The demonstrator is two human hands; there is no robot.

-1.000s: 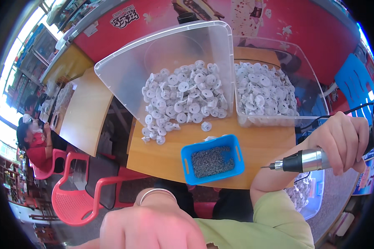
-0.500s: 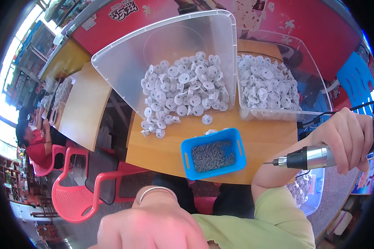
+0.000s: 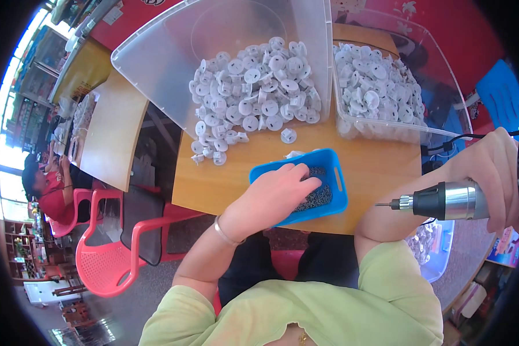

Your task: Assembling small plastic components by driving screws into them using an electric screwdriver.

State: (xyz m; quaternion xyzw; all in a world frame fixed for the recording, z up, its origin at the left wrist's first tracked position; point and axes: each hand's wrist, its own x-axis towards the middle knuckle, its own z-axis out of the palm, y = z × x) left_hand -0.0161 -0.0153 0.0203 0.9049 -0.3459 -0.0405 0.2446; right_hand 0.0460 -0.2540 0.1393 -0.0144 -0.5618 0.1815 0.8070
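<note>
My left hand (image 3: 271, 193) reaches into a small blue plastic basket (image 3: 333, 209). Its fingers are bent and held close together over a heap of small dark screws (image 3: 322, 195); whatever the fingertips grip is hidden. A metal bangle circles that wrist. In my right hand (image 3: 497, 173), raised at the right, is a silver and black electric screwdriver (image 3: 444, 200), its thin bit pointing left. Beyond the basket, a large pile of white round plastic parts (image 3: 254, 92) spills from a tipped clear bin (image 3: 150, 63) onto the wooden table (image 3: 213, 190).
A second clear bin (image 3: 380, 128) of white parts stands at the back right. One loose white part (image 3: 288, 135) lies behind the basket. Black cables (image 3: 444, 147) run by the right table edge. A pink chair (image 3: 101, 268) and a seated person (image 3: 55, 193) are at the left.
My left hand has gone from low in the foreground forward into the blue basket. The view has tilted down. My right hand still holds the electric screwdriver.
</note>
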